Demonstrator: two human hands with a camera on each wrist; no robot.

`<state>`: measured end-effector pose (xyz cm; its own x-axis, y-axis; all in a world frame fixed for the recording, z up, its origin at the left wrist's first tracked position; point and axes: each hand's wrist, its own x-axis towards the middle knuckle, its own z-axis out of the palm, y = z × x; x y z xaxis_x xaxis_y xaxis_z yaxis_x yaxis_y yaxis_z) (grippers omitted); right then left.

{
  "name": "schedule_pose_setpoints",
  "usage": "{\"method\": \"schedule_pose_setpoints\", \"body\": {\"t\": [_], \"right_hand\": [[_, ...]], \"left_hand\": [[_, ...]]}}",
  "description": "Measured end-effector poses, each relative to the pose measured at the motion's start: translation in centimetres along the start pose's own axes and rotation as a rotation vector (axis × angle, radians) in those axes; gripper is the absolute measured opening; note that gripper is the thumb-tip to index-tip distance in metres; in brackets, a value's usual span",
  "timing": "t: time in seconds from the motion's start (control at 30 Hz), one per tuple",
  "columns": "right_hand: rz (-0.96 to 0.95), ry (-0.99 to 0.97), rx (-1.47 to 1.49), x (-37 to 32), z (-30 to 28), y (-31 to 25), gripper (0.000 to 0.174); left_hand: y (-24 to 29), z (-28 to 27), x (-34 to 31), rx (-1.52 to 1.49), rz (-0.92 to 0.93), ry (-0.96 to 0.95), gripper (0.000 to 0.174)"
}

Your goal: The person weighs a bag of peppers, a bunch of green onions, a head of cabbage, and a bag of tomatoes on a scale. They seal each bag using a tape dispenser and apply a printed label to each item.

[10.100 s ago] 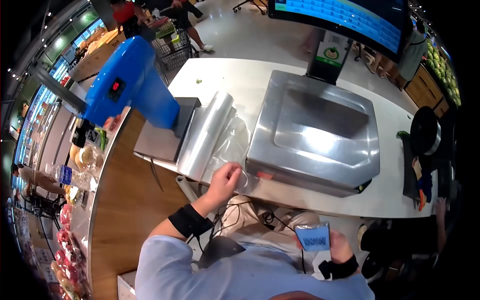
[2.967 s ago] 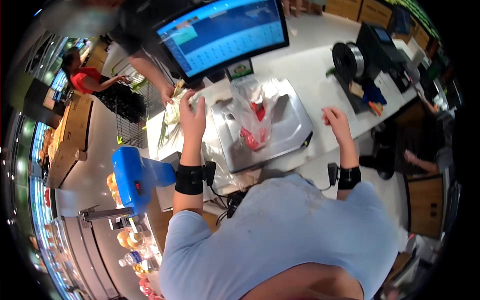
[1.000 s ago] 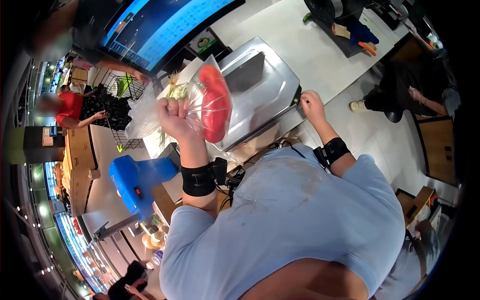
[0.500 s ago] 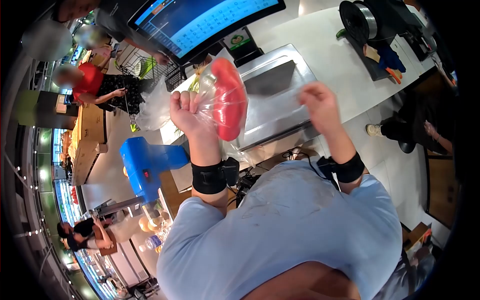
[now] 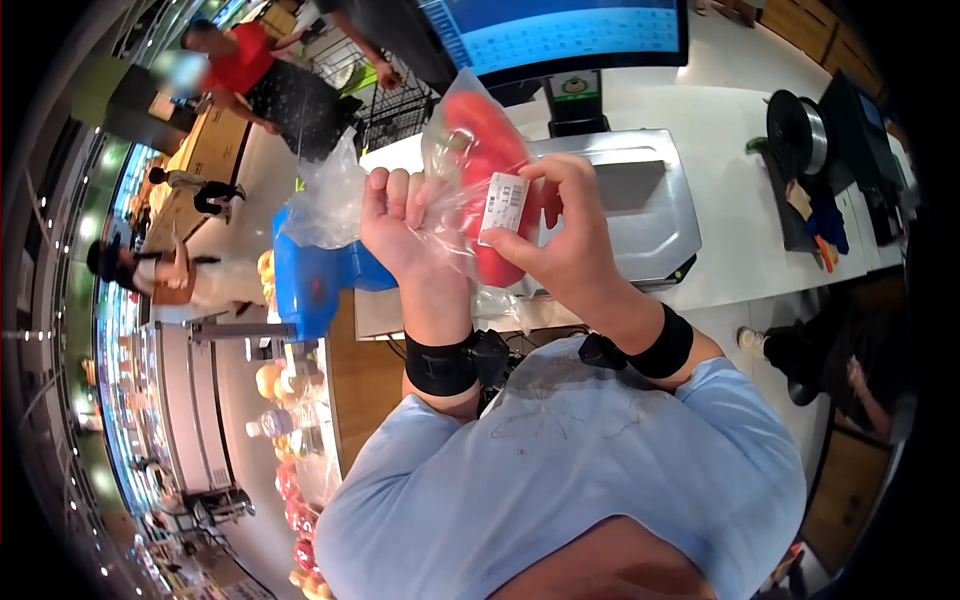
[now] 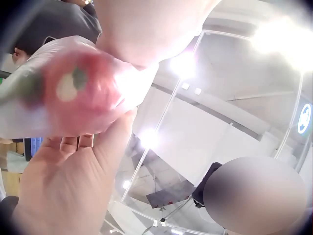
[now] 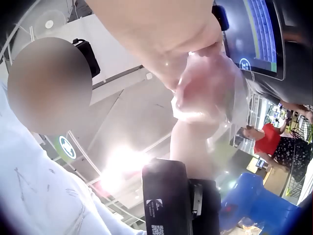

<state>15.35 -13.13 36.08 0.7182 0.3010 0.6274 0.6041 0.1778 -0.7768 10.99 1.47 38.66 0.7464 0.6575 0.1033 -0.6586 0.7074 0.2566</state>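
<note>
The produce bag is being clenched in the left grip (near the scale). A label is being pinched onto it by the right grip; firm smoothing seems due.

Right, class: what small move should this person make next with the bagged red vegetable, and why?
Probably press the white printed label flat onto the clear plastic bag: the right hand holds it against the red vegetable, while the left hand grips the bag's gathered neck.
</note>
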Motion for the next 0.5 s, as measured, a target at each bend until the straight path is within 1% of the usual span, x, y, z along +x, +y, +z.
{"method": "schedule_pose_setpoints", "body": {"t": [0.03, 0.07, 0.13, 0.17, 0.23, 0.27, 0.3, 0.33, 0.37, 0.4, 0.47, 0.5], "right_hand": [[0.017, 0.052, 0.03, 0.1, 0.4, -0.3, 0.055], [0.013, 0.04, 0.041, 0.2, 0.8, -0.3, 0.055], [-0.121, 0.043, -0.041, 0.3, 1.4, 0.1, 0.061], [-0.127, 0.033, -0.029, 0.4, 1.3, 0.5, 0.061], [-0.614, -0.108, -0.322, 0.5, 1.4, 1.4, 0.065], [-0.622, -0.118, -0.308, 0.4, 1.9, 1.6, 0.065], [-0.534, -0.165, -0.292, 0.2, 2.5, 1.9, 0.064], [-0.444, -0.212, -0.277, -0.1, 3.2, 2.1, 0.063], [-0.342, -0.182, -0.144, -0.2, 3.9, 2.2, 0.063], [-0.347, -0.189, -0.134, -0.5, 4.7, 2.6, 0.063], [0.371, -0.35, 0.912, -1.2, 6.0, 3.3, 0.072], [0.59, -0.619, 1.378, -0.2, 5.8, 3.7, 0.073]], "left_hand": [[0.6, 0.1, -0.1, -0.023, 0.015, -0.02, 0.018], [1.2, 0.2, -0.2, -0.046, 0.028, -0.042, 0.018], [2.4, 0.2, -0.3, -0.057, 0.064, -0.059, 0.018], [2.9, 0.3, -0.4, -0.068, 0.086, -0.077, 0.018], [3.5, 0.9, -0.9, -0.039, 0.14, -0.053, 0.019], [3.8, 1.0, -1.2, -0.01, 0.177, -0.024, 0.021], [4.2, 1.0, -1.4, -0.01, 0.193, -0.021, 0.021], [4.5, 1.0, -1.7, 0.051, 0.224, -0.016, 0.022], [4.8, 1.0, -1.8, 0.111, 0.254, -0.012, 0.024], [5.0, 1.1, -1.9, 0.112, 0.267, -0.012, 0.024], [5.5, 1.2, -2.2, 0.095, 0.21, -0.111, 0.028], [5.6, 1.3, -2.3, 0.098, 0.226, -0.111, 0.028]]}}
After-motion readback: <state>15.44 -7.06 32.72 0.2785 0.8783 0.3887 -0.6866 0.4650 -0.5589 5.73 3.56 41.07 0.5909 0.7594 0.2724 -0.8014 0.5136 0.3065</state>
